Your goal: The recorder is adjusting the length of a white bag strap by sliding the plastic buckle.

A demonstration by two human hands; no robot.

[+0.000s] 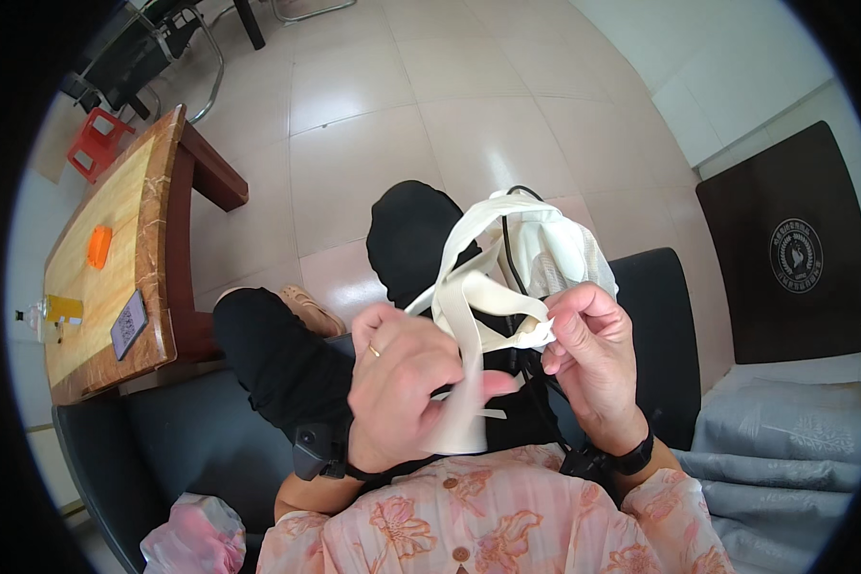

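A long white fabric strap [466, 316] loops in the air above my lap. My right hand [592, 344] pinches a small white plastic buckle [543, 331] through which the strap seems to run. My left hand [409, 380], blurred, is curled at the strap, with a ring on one finger. One loose strap length hangs in front of its fingers, and my palm hides part of the grip. Beyond my hands, a white bag-like piece with mesh [545, 247] rests by my right knee. A black cord [511, 251] crosses it.
To the left stands a marble-topped table [147, 237] with a phone [128, 325], an orange object [100, 247] and a bottle [61, 310]. A plastic bag [195, 534] lies on the black seat [179, 423]. A dark board [782, 251] leans at right, near grey fabric [775, 459].
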